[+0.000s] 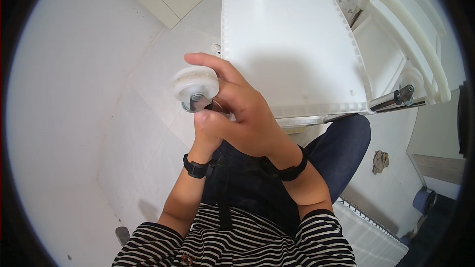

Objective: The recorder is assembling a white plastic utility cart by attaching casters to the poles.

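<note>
A white caster wheel [197, 80] with a shiny metal fork [199, 103] is held up left of the trolley. My right hand [247, 113] closes around its metal part, thumb laid along the near side and one finger stretched out past the wheel. Just below, my left hand [205, 139] is raised against the right one. Its fingers are hidden behind the right hand, so what they grip does not show. Beyond the hands lies a white plastic trolley shelf [292, 34] with a ridged rim.
Chrome tubes [391, 101] run along the shelf's right corner, beside a white curved frame [415, 34]. A brown crumpled cloth [380, 162] lies on the tiled floor. Another white ridged panel [368, 232] is at lower right. A white wall [64, 94] stands on the left.
</note>
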The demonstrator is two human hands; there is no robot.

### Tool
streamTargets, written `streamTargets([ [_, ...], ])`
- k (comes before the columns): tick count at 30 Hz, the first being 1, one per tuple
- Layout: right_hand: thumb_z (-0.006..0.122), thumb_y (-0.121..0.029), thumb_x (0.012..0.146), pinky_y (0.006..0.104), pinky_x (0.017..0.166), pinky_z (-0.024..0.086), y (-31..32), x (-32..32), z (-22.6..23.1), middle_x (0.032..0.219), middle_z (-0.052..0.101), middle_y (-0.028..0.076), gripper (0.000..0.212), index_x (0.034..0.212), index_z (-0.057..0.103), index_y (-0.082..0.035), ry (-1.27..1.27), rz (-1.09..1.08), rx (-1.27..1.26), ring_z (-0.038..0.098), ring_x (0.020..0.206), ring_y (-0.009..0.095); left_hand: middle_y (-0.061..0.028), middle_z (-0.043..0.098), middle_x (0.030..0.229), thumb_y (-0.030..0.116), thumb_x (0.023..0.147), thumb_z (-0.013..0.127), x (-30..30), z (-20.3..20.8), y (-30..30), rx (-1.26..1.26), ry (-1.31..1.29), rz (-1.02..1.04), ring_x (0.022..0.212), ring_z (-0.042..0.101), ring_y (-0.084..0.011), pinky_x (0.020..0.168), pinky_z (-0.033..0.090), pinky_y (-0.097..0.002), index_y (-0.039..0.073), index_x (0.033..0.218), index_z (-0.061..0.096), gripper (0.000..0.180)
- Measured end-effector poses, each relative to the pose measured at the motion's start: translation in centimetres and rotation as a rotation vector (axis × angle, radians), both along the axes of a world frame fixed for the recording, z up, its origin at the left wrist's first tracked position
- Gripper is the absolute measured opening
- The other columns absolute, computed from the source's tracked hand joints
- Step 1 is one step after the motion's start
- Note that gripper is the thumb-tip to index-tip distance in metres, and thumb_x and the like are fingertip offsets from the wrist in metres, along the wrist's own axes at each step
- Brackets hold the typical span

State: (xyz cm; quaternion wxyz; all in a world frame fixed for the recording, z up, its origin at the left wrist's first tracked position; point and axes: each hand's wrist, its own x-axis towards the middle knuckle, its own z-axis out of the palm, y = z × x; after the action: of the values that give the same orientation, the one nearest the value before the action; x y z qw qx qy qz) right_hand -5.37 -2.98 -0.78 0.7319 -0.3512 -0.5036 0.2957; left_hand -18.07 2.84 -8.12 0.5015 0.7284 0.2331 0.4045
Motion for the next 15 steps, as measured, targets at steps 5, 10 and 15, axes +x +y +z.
streamTargets([
  [5,0.059,-0.002,0.075,0.0242,0.072,0.047,-0.1,0.2,0.0,0.127,0.042,0.011,0.018,0.091,0.056,0.007,0.092,0.228,-0.088,0.054,0.091,0.012,-0.0091,0.054,0.087,0.038,0.09,0.051,-0.1,0.2,0.0,-0.033,0.011,-0.002,0.083,0.052,-0.019,0.072,0.044,-0.0314,0.002,0.091,0.047,0.036],
  [10,0.061,0.008,0.069,0.0225,0.068,0.047,0.1,-2.6,-0.5,0.115,0.045,0.011,0.02,0.085,0.052,0.001,0.211,-0.004,-0.06,0.052,0.086,0.009,-0.0086,0.053,0.093,0.036,0.09,0.052,0.9,0.0,-0.8,-0.076,0.012,-0.016,0.089,0.051,-0.0185,0.075,0.044,-0.0311,0.003,0.098,0.046,0.035],
  [15,0.061,0.009,0.068,0.0216,0.064,0.046,-0.4,-1.9,0.4,0.114,0.046,0.011,0.021,0.085,0.051,0.001,0.03,-0.178,-0.043,0.052,0.088,0.011,-0.008,0.052,0.1,0.034,0.089,0.053,1.0,0.4,0.0,-0.132,0.026,-0.029,0.095,0.05,-0.0179,0.078,0.044,-0.0307,0.003,0.105,0.044,0.036],
])
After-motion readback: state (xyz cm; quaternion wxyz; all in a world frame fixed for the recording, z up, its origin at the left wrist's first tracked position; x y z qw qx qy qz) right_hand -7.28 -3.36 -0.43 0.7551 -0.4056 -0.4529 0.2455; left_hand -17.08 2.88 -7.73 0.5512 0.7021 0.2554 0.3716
